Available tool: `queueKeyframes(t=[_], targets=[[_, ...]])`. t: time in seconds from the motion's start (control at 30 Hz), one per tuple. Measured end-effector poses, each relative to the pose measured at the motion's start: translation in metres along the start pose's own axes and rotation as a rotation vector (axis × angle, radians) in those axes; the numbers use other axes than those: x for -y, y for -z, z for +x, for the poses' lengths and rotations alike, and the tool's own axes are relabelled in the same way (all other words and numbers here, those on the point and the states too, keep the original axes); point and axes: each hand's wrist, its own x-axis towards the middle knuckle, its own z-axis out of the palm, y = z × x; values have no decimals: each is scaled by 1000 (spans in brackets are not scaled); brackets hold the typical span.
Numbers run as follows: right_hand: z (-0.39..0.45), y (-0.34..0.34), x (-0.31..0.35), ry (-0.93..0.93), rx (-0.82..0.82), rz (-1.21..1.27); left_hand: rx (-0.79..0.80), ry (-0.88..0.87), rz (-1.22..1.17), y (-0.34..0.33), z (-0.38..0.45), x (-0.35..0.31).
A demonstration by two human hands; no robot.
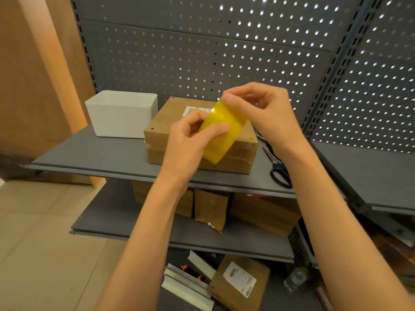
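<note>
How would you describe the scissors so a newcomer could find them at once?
Look at the upper grey shelf. Right of the cardboard box on it lie the scissors, the only thing there with dark loop handles and metal blades.

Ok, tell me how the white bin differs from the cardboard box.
The white bin is open-topped; the cardboard box is closed. The white bin is plain; the cardboard box carries a label. The cardboard box looks wider than the white bin. Both sit on one shelf.

Grey pegboard wall (pixel 202 52), metal shelves (pixel 89 151), perhaps tiled beige floor (pixel 33 221).
</note>
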Motion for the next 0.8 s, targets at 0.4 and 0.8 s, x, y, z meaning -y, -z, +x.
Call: queueKeyframes(t=[0.4,0.8], targets=[[-11,-14,-23,-66,-70,99,245,131,7,2,-11,17],[-16,-48,3,281,-83,-107,-76,248,66,22,-17,20]])
